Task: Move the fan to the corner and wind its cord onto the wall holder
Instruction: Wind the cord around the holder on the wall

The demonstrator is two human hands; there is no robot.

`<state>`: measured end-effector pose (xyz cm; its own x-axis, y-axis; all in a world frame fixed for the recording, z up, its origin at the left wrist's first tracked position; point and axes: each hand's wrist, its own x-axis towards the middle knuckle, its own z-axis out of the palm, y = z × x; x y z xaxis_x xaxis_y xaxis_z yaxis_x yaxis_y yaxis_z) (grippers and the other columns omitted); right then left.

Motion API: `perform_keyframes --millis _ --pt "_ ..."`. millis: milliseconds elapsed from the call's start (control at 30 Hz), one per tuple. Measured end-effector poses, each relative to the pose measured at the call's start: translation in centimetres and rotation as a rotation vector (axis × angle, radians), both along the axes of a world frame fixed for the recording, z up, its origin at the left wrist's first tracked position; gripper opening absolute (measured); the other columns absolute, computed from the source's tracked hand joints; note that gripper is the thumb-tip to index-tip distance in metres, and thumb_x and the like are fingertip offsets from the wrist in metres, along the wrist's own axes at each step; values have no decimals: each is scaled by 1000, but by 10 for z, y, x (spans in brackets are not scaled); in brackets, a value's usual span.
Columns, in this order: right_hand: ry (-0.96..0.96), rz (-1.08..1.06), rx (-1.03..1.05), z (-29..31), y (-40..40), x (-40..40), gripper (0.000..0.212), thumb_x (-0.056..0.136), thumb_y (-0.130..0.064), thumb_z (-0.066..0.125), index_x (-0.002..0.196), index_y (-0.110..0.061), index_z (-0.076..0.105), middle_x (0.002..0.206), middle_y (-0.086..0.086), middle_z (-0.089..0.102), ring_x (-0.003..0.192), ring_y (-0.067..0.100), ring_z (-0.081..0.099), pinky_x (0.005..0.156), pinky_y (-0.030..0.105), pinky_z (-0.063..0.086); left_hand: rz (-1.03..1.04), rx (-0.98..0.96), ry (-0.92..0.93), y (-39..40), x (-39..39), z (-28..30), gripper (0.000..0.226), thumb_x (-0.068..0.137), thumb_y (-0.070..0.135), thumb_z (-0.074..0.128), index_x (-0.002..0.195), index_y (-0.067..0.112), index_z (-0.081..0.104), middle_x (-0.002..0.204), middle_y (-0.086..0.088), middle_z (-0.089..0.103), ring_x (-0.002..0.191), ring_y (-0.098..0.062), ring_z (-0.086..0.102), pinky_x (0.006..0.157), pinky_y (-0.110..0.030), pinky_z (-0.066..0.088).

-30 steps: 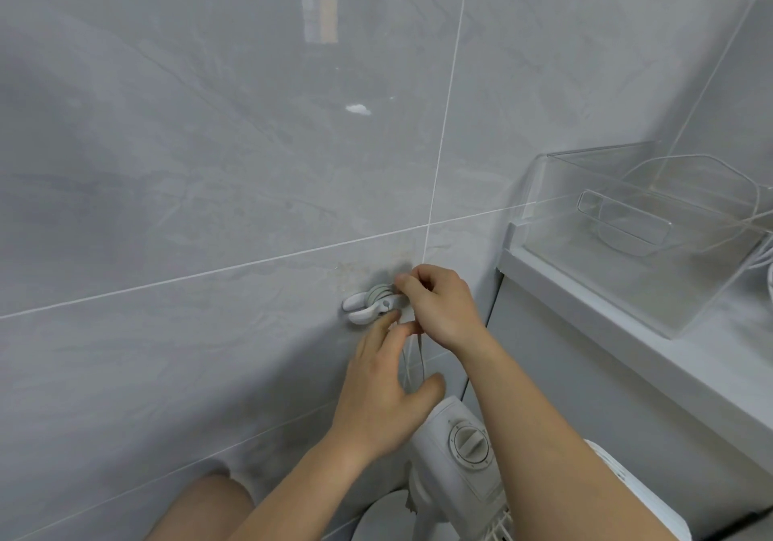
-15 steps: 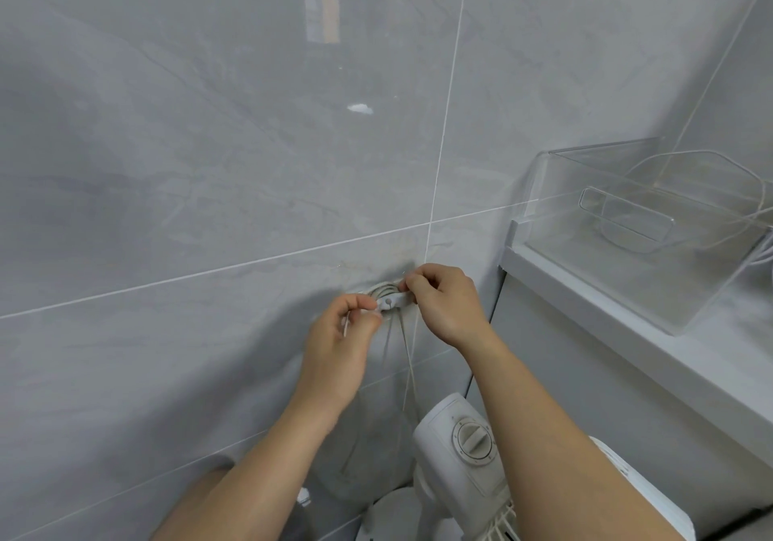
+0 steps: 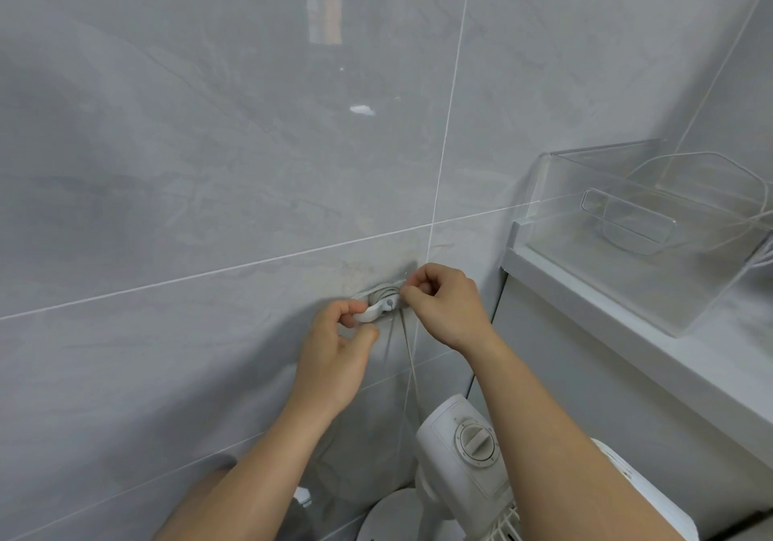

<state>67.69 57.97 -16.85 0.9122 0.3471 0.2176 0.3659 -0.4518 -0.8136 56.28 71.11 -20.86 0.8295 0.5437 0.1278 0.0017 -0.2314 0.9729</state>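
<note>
From my head view, my right hand (image 3: 445,310) pinches the cord (image 3: 408,356) at the wall holder (image 3: 378,304) — my left hand (image 3: 339,352), fingers curled, grips its left prong. The fan (image 3: 464,452) stands below, by the corner. I'm mid-winding, I judge — next comes another loop, kept taut.

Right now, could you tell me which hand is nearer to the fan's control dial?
Right. The right hand is up at the wall holder, above the dial; the left hand sits farther left.

Bright even light, glossy tile (image 3: 209,164) glare (wide-angle bowing)
</note>
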Motion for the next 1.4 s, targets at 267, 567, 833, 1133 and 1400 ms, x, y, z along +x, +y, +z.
perform_keyframes --millis 267,567,833,1133,1400 --pt "-22 24 -18 -2 1 0 5 83 -19 71 80 -24 71 60 -9 56 58 5 51 62 23 44 -2 -12 76 1 -4 -3 34 72 42 60 106 43 54 106 8 56 87 -30 65 79 -51 56" --pt "3 2 -64 0 0 -2 24 78 -32 72 63 -15 64 54 -5 58 61 22 61 63 38 52 -27 -44 120 -7 -12 -20 29 90 23 66 111 39 54 111 7 59 87 -33 66 70 -37 52" --pt "467 290 -608 -5 0 -12 24 89 -24 63 105 -13 77 98 5 80 83 18 75 78 36 64 -85 21 124 -9 -2 -32 34 93 10 62 120 30 59 118 17 66 81 8 62 69 -4 43" --pt "435 378 -666 -15 8 -8 34 98 -25 58 125 -8 69 120 16 73 93 20 61 83 37 55 -150 -20 172 -14 4 -28 47 75 32 53 121 41 58 128 12 65 119 1 57 98 -22 44" --pt "393 272 -606 -17 4 0 32 108 -29 44 102 -9 68 84 4 75 67 11 63 69 26 49 -244 161 230 -21 -5 -16 62 88 35 63 148 32 46 141 14 52 131 -7 50 104 -25 38"
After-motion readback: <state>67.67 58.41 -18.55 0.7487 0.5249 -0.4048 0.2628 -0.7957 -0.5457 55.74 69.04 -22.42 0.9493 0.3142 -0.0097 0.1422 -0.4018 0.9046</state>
